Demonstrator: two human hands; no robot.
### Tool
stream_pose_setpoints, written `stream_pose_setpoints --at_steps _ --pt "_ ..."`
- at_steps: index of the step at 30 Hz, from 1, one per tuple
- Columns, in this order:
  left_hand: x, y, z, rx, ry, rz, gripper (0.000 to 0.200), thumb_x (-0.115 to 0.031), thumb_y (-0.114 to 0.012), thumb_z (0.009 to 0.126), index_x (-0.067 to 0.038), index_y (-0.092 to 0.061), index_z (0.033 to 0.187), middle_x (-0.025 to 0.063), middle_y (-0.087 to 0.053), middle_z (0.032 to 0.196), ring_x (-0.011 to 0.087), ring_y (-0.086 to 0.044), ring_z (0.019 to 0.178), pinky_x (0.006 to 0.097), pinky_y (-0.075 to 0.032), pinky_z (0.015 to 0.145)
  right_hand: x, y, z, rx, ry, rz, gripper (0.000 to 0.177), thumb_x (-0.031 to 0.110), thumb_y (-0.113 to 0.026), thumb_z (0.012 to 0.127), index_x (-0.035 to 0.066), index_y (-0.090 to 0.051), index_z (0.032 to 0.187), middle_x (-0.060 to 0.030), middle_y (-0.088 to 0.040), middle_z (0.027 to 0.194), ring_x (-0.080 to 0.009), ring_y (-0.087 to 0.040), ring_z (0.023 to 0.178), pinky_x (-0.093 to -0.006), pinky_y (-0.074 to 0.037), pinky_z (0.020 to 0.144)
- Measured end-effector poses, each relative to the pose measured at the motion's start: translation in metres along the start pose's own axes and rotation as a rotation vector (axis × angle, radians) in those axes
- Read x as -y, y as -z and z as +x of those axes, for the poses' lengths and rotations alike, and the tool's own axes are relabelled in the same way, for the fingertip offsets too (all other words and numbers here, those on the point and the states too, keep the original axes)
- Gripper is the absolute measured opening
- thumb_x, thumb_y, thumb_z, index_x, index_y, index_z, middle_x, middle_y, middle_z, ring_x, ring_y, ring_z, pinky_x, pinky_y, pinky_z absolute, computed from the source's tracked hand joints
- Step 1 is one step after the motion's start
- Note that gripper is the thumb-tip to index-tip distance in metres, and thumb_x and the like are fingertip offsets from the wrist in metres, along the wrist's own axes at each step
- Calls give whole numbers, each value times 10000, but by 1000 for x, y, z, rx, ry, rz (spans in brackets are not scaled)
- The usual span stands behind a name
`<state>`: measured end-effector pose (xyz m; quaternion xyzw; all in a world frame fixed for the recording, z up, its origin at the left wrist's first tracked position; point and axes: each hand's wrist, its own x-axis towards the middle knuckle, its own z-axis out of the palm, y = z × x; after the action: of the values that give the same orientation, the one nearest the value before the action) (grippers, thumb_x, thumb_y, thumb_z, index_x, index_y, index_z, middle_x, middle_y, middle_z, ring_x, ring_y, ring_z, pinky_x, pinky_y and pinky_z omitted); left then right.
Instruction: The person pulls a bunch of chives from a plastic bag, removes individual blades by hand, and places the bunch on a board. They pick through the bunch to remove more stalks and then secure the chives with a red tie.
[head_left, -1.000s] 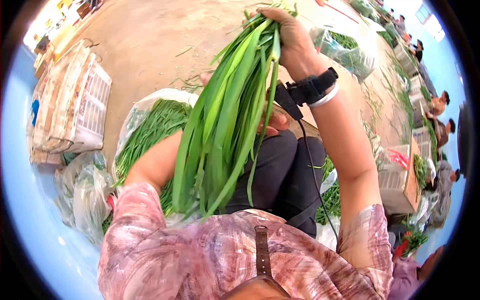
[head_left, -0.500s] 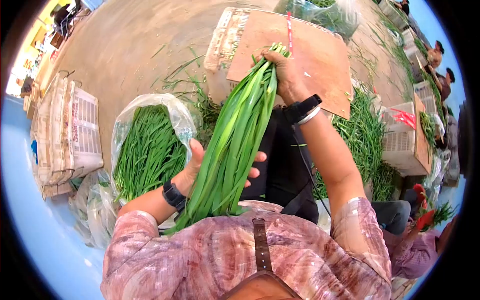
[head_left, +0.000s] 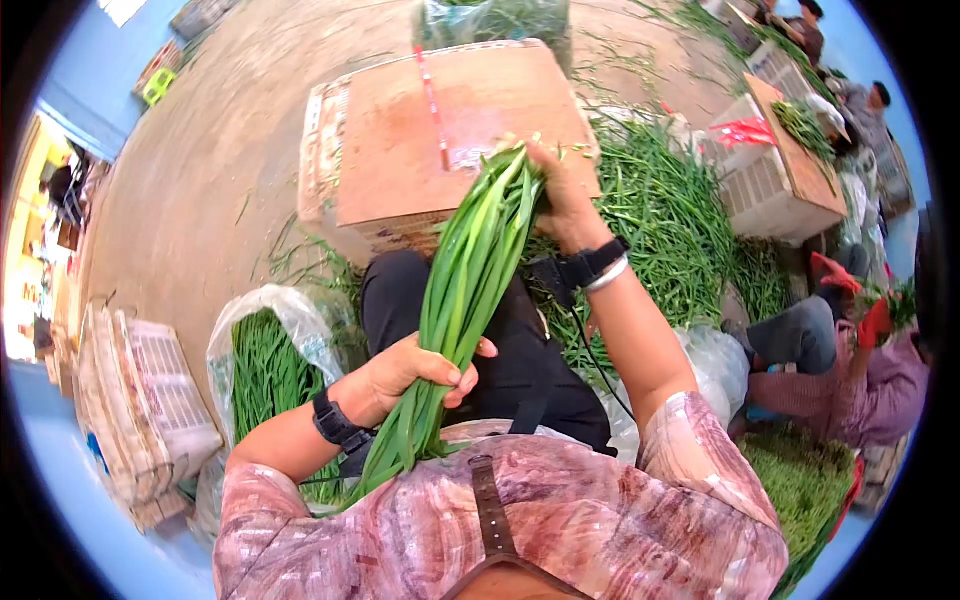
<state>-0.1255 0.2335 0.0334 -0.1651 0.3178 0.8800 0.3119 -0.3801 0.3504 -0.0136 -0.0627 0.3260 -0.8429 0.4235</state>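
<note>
A bunch of long, flat green leaves, which look like garlic chives, slants across my lap with its pale cut ends at the top. Around the stem end closes my right hand, just above the near edge of a brown board. My left hand is wrapped round the lower, leafy part, thumb and fingers in front. The leaf tips trail down against my patterned shirt. On the board lies a red and white strip, apart from both hands.
A plastic bag of chives stands at my left, near stacked white crates. Loose greens are heaped right of the board. Another crate with a board stands beyond. A co-worker in red gloves sits at my right.
My left hand has gone from open under the leaves to closed round them. The view has swung right, and the bunch now stands lower against the board.
</note>
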Motion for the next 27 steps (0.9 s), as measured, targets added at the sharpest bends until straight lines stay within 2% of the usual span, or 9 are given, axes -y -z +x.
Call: stream_pose_setpoints --at_steps 3,5,7,11,17,21,23,25,27 --pt "-22 -3 24 -1 -34 350 583 -89 -731 638 56 -497 1151 126 -631 751 189 -607 649 312 -477 601 41 17 -42 175 220 -83 489 402 -537 913 72 -481 1268 -99 -587 1172 -237 -580 1050 -421 -483 910" --pt "-26 -7 44 -78 -150 507 547 -78 -726 654 61 -503 1134 120 -635 753 204 -622 671 337 -503 640 37 62 -39 -3 149 -99 477 389 -530 920 67 -483 1268 -91 -595 1147 -238 -589 1020 -415 -495 869" --pt "-43 -35 42 42 -98 450 452 -50 -709 686 75 -525 1079 122 -639 761 271 -666 770 367 -528 751 55 52 -77 40 278 -33 299 186 -631 868 51 -543 1119 -60 -617 973 -176 -602 825 -363 -534 639" --pt "-38 -26 50 62 -8 340 382 -79 -720 695 43 -547 1013 133 -605 742 208 -630 615 288 -518 543 70 68 -103 -197 287 -161 163 67 -590 857 12 -560 1007 -59 -627 852 -131 -590 652 -182 -389 461" --pt "-26 -21 57 60 29 191 340 -128 -705 714 28 -545 970 110 -554 693 139 -492 487 250 -381 451 73 89 -113 -349 187 -621 148 68 -580 857 -8 -598 982 -73 -666 848 -112 -625 657 -186 -399 462" --pt "-21 -26 60 49 55 135 327 -127 -695 734 21 -540 981 92 -524 678 126 -462 477 249 -349 444 83 121 -105 -320 367 -930 177 5 -481 858 -55 -635 921 -59 -665 724 -87 -591 591 -224 -485 567" --pt "-17 -24 62 30 69 143 330 -128 -697 740 18 -537 989 83 -511 671 122 -454 471 249 -343 444 82 159 -89 -381 596 -1163 182 86 -517 902 0 -666 963 -9 -619 687 -24 -473 514 -186 -368 450" --pt "-15 -24 64 3 82 164 314 -121 -700 739 25 -545 970 91 -525 684 125 -458 473 248 -345 448 104 156 -101 -675 436 -844 180 73 -489 887 -3 -652 898 -9 -607 650 -55 -444 465 -196 -371 451" --pt "-13 -24 65 -34 85 187 299 -118 -702 736 29 -554 950 93 -532 685 127 -464 477 247 -348 450 116 163 -115 -671 498 -574 172 131 -543 887 5 -636 956 -2 -613 688 -15 -409 497 -161 -326 455"
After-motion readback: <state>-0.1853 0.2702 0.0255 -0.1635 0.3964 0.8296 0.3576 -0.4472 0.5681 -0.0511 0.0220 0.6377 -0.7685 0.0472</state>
